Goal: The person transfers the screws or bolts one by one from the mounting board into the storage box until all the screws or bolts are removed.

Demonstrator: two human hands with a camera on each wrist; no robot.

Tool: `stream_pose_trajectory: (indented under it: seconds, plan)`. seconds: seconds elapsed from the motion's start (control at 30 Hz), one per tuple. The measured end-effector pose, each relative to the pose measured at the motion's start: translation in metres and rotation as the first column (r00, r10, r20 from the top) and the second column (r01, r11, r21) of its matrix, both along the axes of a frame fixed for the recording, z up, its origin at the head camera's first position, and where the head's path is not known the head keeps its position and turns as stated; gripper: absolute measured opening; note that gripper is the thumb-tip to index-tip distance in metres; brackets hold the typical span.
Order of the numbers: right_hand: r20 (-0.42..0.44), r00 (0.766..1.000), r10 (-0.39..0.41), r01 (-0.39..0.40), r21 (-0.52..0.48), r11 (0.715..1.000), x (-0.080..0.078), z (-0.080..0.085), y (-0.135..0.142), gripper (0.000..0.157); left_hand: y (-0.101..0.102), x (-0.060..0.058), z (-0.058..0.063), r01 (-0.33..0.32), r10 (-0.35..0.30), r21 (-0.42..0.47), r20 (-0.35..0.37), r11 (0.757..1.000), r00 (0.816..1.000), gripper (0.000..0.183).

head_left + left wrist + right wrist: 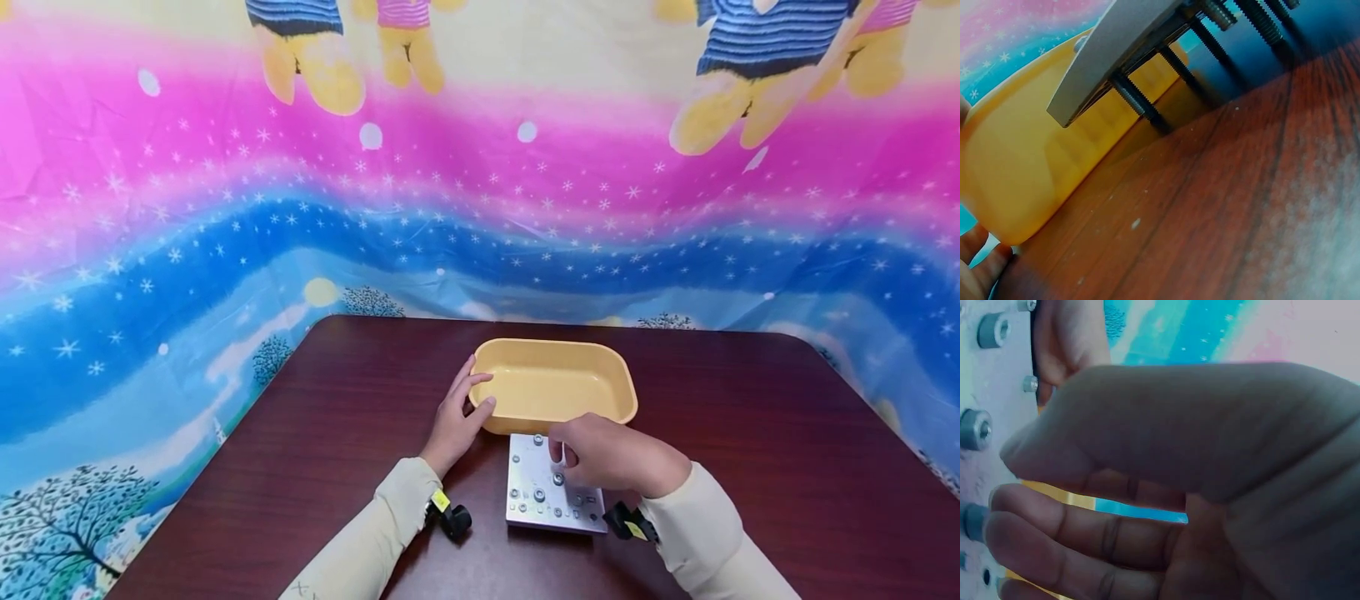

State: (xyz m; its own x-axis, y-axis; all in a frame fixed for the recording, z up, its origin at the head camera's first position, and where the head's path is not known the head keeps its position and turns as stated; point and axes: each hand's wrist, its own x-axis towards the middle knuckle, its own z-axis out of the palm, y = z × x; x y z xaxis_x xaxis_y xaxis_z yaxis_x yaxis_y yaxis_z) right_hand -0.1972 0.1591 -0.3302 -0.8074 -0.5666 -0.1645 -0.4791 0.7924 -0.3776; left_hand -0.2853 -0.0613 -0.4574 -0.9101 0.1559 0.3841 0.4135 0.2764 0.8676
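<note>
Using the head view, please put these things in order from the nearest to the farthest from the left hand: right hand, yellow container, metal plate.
1. Yellow container: its left end is right at the left hand.
2. Metal plate: a little apart, to the right.
3. Right hand: farther right.
</note>
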Motion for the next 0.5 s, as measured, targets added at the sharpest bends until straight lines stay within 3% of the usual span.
stream_pose_trajectory:
  seconds: [0.2,0.5]
  plan:
    - [0.076,0.994,-0.080,0.075,0.065,0.995,-0.001,-0.006,-0.007,0.018,0.001,0.000,0.001,0.005,-0.005,-0.010,-0.002,1.000,1.000,0.038]
    - [0.028,0.998,-0.065,0.062,0.076,0.995,-0.001,-0.012,-0.009,0.021,-0.001,0.000,-0.001,0.008,-0.008,-0.011,-0.016,1.000,1.000,0.038]
